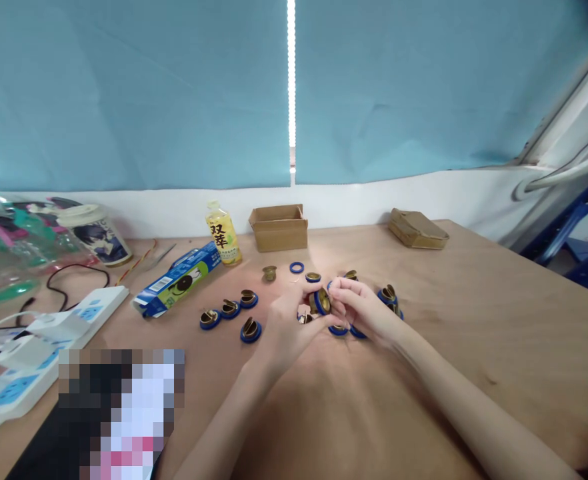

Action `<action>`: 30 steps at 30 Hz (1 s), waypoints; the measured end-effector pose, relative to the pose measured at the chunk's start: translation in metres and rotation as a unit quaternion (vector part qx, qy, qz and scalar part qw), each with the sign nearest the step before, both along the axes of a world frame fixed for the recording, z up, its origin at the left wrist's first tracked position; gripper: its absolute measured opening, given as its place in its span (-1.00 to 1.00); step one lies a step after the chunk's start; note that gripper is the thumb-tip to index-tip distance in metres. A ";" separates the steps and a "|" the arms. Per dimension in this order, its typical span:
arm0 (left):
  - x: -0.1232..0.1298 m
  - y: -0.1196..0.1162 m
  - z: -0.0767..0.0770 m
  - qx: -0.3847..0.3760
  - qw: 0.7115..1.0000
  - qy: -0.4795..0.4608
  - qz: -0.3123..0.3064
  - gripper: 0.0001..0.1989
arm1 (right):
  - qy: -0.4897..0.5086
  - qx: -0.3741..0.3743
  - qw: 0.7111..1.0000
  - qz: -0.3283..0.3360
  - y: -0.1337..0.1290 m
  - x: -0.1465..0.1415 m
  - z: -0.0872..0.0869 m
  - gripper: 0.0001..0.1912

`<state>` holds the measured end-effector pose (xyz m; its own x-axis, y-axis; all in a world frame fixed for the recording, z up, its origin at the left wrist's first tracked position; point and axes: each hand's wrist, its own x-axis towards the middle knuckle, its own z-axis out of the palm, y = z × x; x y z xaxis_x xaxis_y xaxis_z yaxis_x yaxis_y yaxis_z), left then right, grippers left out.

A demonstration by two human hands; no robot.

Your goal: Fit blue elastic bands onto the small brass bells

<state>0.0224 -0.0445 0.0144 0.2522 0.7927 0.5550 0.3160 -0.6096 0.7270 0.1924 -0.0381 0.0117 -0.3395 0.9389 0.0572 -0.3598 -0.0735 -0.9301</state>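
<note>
In the middle of the table, my left hand grips a round brass fitting with a blue ring around it, thumb below and fingers above. My right hand is closed at the right side of the same fitting, its fingertips pressed against the rim. Beyond my hands lie a loose blue ring, a brass piece without a ring and a blue-ringed fitting. Several more blue-ringed brass fittings sit partly hidden around my right hand. Left of my left hand is another group of such fittings with raised flaps.
At the back stand an open cardboard box, a yellow drink bottle and a flattened brown carton. A blue-green box lies on the left, near a white power strip, a paper cup and cables. A blurred-out item lies front left.
</note>
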 end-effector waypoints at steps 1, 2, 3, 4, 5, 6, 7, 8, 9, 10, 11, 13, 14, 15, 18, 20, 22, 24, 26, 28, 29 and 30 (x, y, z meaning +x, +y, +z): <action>-0.001 0.000 0.000 0.004 1.000 0.007 0.003 -0.57 | 0.001 0.004 1.000 0.006 -0.001 0.001 -0.001 -0.68; -0.001 0.001 0.000 0.008 1.000 0.013 0.006 -0.56 | 0.000 0.006 1.000 0.012 -0.001 0.002 -0.001 -0.69; -0.001 0.001 -0.001 0.011 1.000 0.019 0.008 -0.56 | -0.002 0.008 1.000 0.019 -0.001 0.003 -0.002 -0.71; -0.002 0.001 -0.001 0.013 1.000 0.021 0.008 -0.56 | -0.003 0.010 1.000 0.026 -0.001 0.004 -0.002 -0.72; -0.002 0.001 -0.001 0.014 1.000 0.023 0.008 -0.57 | -0.004 0.012 0.999 0.033 -0.002 0.005 -0.003 -0.73; -0.002 0.001 -0.001 0.014 1.000 0.023 0.006 -0.58 | -0.008 0.015 0.999 0.040 -0.001 0.007 -0.003 -0.74; -0.002 0.001 -0.001 0.013 1.000 0.022 0.004 -0.59 | -0.015 0.019 0.999 0.045 -0.001 0.008 -0.003 -0.74; -0.001 0.001 -0.001 0.011 1.000 0.020 0.000 -0.60 | -0.026 0.026 0.998 0.048 -0.001 0.010 -0.003 -0.74; -0.001 0.001 -0.001 0.009 1.000 0.017 -0.002 -0.61 | -0.041 0.034 0.997 0.047 -0.001 0.011 -0.003 -0.74; -0.001 0.001 -0.001 0.010 1.000 0.013 -0.004 -0.61 | -0.058 0.044 0.996 0.045 -0.002 0.012 -0.002 -0.74; -0.001 0.001 -0.001 0.012 1.000 0.012 -0.006 -0.62 | -0.078 0.055 0.995 0.041 -0.002 0.013 0.000 -0.74; -0.001 0.001 -0.002 0.022 1.000 0.017 -0.010 -0.62 | -0.121 0.081 0.989 0.035 -0.002 0.015 0.003 -0.73; -0.001 0.002 -0.003 0.027 0.999 0.025 -0.010 -0.62 | -0.142 0.092 0.985 0.035 -0.003 0.015 0.005 -0.73; -0.002 0.002 -0.004 0.031 0.999 0.036 -0.010 -0.60 | -0.160 0.102 0.981 0.037 -0.004 0.016 0.006 -0.72; -0.002 0.004 -0.005 0.048 0.996 0.073 -0.007 -0.48 | -0.186 0.118 0.974 0.047 -0.006 0.015 0.009 -0.72; -0.002 0.005 -0.005 0.063 0.994 0.091 -0.009 -0.44 | -0.186 0.122 0.974 0.048 -0.008 0.014 0.010 -0.72; -0.001 0.004 -0.003 0.077 0.992 0.100 -0.012 -0.48 | -0.188 0.130 0.973 0.043 -0.009 0.013 0.009 -0.72; -0.001 0.004 -0.002 0.086 0.991 0.102 -0.010 -0.55 | -0.199 0.142 0.969 0.033 -0.010 0.013 0.009 -0.73; -0.001 0.004 -0.001 0.097 0.990 0.098 -0.002 -0.59 | -0.219 0.156 0.963 0.026 -0.010 0.013 0.009 -0.75; -0.001 0.004 -0.001 0.107 0.990 0.095 0.008 -0.61 | -0.236 0.165 0.957 0.027 -0.009 0.014 0.008 -0.76; 0.000 0.004 -0.001 0.111 0.989 0.094 0.011 -0.61 | -0.242 0.166 0.956 0.029 -0.009 0.014 0.008 -0.76; 0.000 0.004 -0.002 0.113 0.989 0.094 0.012 -0.61 | -0.246 0.167 0.954 0.031 -0.009 0.014 0.008 -0.77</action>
<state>0.0221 -0.0409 0.0127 0.3499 0.6601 0.6647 0.4487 -0.7410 0.4996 0.2066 -0.0474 0.0200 -0.4571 0.8733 0.1684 0.1217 0.2490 -0.9608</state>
